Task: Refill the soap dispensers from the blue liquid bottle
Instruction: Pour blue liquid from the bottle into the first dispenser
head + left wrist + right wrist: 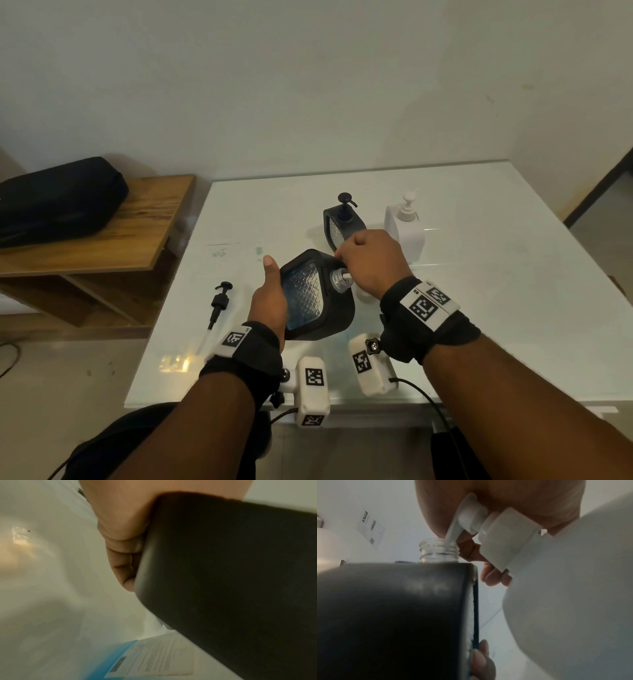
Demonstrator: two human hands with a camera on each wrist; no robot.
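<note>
1. Black pump head lies loose on the table, left of both hands.
2. Left hand grips the tilted black dispenser, thumb raised, its neck open toward the right hand.
3. Right hand curls round the white refill bottle, pressing its pump.
4. Only the right wrist view shows the nozzle touching the neck's rim; the head view hides the bottle's body.

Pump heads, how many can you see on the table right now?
4: a black pump lying loose at the left, one on the rear black dispenser, one on the white dispenser, and a white one under the right hand. Others may be hidden.
</note>
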